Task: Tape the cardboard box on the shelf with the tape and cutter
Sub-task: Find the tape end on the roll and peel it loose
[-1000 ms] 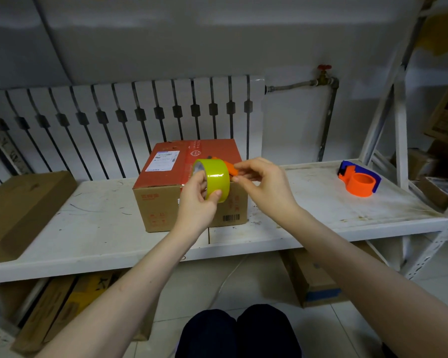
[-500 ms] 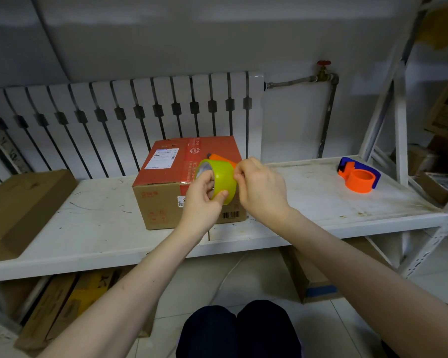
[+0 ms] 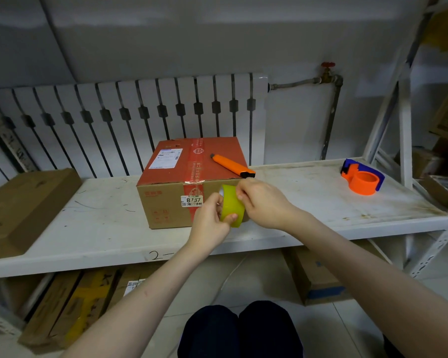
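Observation:
A cardboard box (image 3: 176, 177) with a red top stands on the white shelf (image 3: 96, 228). An orange cutter (image 3: 232, 165) lies on the box's top near its right edge. In front of the box's right front corner my left hand (image 3: 208, 223) grips a yellow-green tape roll (image 3: 232, 205), thumb on its outer face. My right hand (image 3: 263, 201) pinches at the upper edge of the roll with its fingertips. The roll hides part of the box's front.
An orange and blue tape dispenser (image 3: 361, 177) sits at the shelf's right end. A flat brown box (image 3: 21, 210) lies at the left. A radiator (image 3: 130, 122) stands behind. More cartons (image 3: 318, 275) lie under the shelf, and a shelf post (image 3: 405, 135) rises at right.
Both hands have lowered the tape roll from in front of the box's top to its front face, uncovering the cutter. The right fingers stay pinched at the roll's edge.

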